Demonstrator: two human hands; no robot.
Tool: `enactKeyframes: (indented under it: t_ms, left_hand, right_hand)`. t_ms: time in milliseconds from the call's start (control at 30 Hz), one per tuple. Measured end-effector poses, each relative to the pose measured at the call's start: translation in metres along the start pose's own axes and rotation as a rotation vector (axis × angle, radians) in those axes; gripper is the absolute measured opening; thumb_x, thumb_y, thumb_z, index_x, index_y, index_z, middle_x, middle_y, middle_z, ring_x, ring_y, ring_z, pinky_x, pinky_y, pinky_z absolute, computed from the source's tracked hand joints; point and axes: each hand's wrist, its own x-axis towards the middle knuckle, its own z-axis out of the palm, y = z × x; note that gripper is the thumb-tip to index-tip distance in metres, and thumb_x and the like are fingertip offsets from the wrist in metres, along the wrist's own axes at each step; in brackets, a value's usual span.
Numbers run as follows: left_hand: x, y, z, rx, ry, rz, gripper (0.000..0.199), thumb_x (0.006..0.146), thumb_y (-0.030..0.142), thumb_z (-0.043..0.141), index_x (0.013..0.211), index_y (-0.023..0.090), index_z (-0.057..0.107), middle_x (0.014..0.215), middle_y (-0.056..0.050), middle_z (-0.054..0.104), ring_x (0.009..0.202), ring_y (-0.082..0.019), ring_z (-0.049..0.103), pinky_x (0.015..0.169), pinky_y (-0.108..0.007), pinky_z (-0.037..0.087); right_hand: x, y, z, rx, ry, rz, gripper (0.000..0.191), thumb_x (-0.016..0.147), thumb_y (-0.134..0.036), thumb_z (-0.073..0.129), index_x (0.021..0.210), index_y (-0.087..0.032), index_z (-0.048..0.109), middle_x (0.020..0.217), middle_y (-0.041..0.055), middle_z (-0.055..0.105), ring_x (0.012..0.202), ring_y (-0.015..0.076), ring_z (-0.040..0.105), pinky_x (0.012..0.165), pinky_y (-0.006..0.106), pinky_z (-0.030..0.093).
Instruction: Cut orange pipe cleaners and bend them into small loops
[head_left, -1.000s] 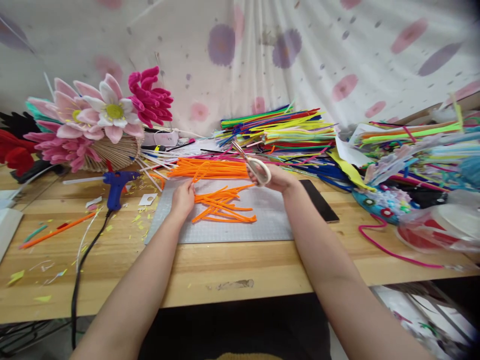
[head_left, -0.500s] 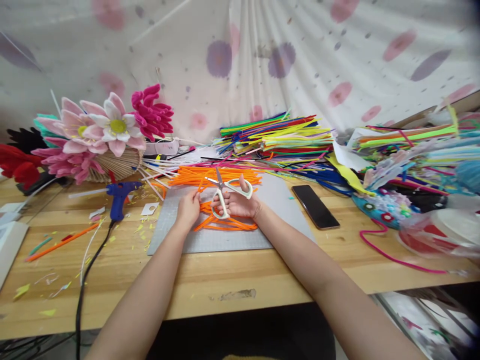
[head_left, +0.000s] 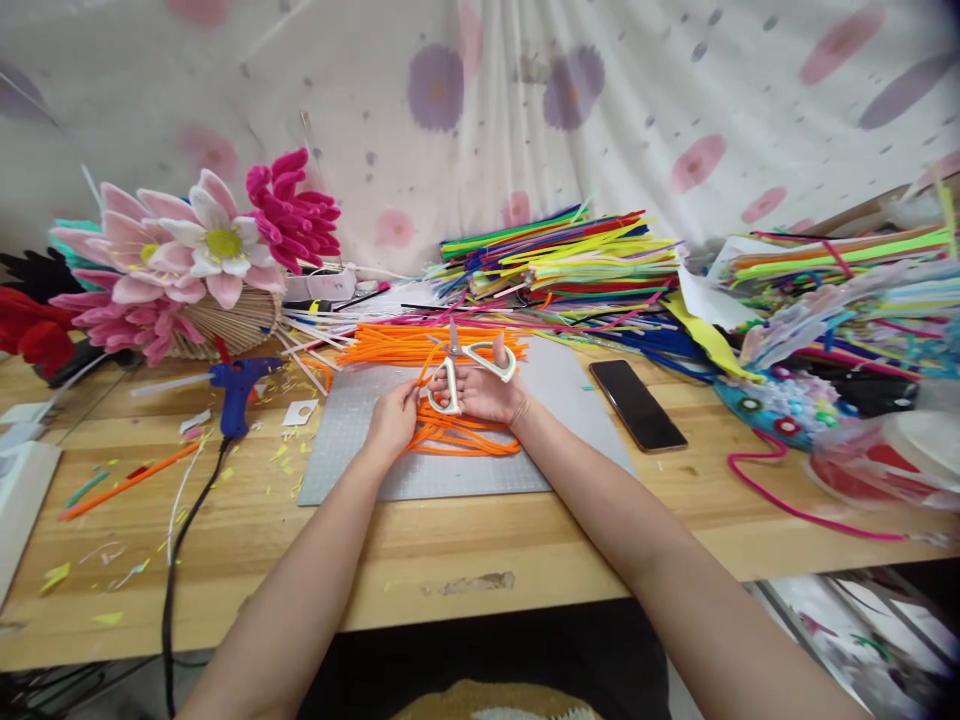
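Note:
My right hand [head_left: 484, 390] holds white-handled scissors [head_left: 445, 390], thumb through one loop and fingers at the other, with the blades spread apart and pointing away from me. Pinched in my left hand [head_left: 393, 415] is an orange pipe cleaner [head_left: 429, 362], whose upper end stands up close to the scissor blades. Whether the blades touch it I cannot tell. Below both hands, several bent orange pipe cleaners [head_left: 465, 440] lie on the grey cutting mat [head_left: 352, 480]. Behind the scissors a row of straight orange pipe cleaners [head_left: 386, 345] lies along the mat's far edge.
A blue glue gun [head_left: 238, 395] with a black cord stands at left, near yellow scraps. Fuzzy flowers [head_left: 217, 240] rise behind it. A phone [head_left: 637, 405] lies right of the mat. Coloured pipe cleaner bundles [head_left: 570, 255] line the back; a pink strand [head_left: 795, 510] lies at right.
Both hands have shifted slightly right in the view, and the left hand is now nearer the scissors. The scissors stay spread in the right hand. The whole view has shifted a little.

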Motion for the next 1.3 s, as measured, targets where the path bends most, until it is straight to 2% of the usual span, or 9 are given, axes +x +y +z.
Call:
enactKeyframes:
  t_ms: [133,400,667,900,1100,1233,1300]
  left_hand:
    - [0.001,-0.003,0.002,-0.032,-0.008,0.016,0.031,0.083,0.021,0.042,0.104,0.016,0.064,0.106,-0.008,0.066,0.096,-0.019,0.06,0.085,-0.03,0.044]
    - [0.001,0.0,0.001,-0.064,-0.031,0.039,0.03,0.083,0.021,0.04,0.098,0.014,0.065,0.089,-0.007,0.068,0.082,-0.018,0.061,0.077,-0.028,0.045]
    - [0.003,-0.003,0.004,-0.132,-0.012,0.025,0.031,0.083,0.021,0.041,0.102,0.014,0.064,0.1,-0.008,0.067,0.09,-0.018,0.061,0.081,-0.029,0.044]
    - [0.007,-0.001,0.004,-0.101,-0.065,0.049,0.03,0.081,0.022,0.042,0.097,0.015,0.066,0.086,-0.007,0.069,0.084,-0.019,0.061,0.078,-0.029,0.045]
    - [0.008,0.001,0.002,-0.06,-0.081,0.013,0.03,0.081,0.023,0.041,0.096,0.015,0.066,0.079,-0.005,0.068,0.077,-0.017,0.06,0.073,-0.028,0.044]
    - [0.007,0.0,0.004,-0.047,-0.079,0.016,0.031,0.081,0.023,0.041,0.095,0.014,0.066,0.073,-0.004,0.066,0.07,-0.016,0.059,0.068,-0.026,0.043]
    - [0.007,0.0,0.003,-0.048,-0.07,0.026,0.031,0.081,0.024,0.039,0.093,0.014,0.066,0.07,-0.003,0.064,0.067,-0.015,0.057,0.064,-0.025,0.043]
  right_hand:
    - [0.001,0.0,-0.001,-0.001,0.013,-0.012,0.077,0.075,-0.075,0.019,0.096,-0.009,0.053,0.087,0.0151,0.063,0.082,0.021,0.057,0.081,0.039,0.043]
    - [0.003,0.002,-0.002,0.078,0.015,-0.062,0.077,0.071,-0.078,0.024,0.093,-0.009,0.054,0.076,0.0096,0.059,0.067,0.0159,0.052,0.068,0.032,0.044]
    - [0.002,0.003,0.003,0.077,0.083,-0.099,0.078,0.07,-0.079,0.023,0.095,-0.011,0.053,0.088,0.0149,0.06,0.086,0.0231,0.053,0.077,0.039,0.045]
    - [0.002,0.002,0.005,0.155,0.067,-0.13,0.069,0.074,-0.075,0.022,0.091,-0.014,0.05,0.075,0.0062,0.052,0.065,0.0156,0.047,0.063,0.033,0.045]
    - [0.003,0.0,0.005,0.167,0.063,-0.084,0.051,0.085,-0.059,0.023,0.084,-0.014,0.048,0.063,0.0008,0.042,0.055,0.0115,0.041,0.053,0.026,0.042]
    - [0.005,-0.004,0.001,0.201,0.105,-0.091,0.04,0.091,-0.043,0.019,0.081,-0.015,0.046,0.055,-0.0037,0.034,0.044,0.0077,0.032,0.041,0.018,0.034]
    - [0.005,-0.007,-0.001,0.175,0.11,-0.097,0.04,0.092,-0.041,0.02,0.08,-0.015,0.047,0.054,-0.0044,0.032,0.043,0.0069,0.031,0.039,0.017,0.031]
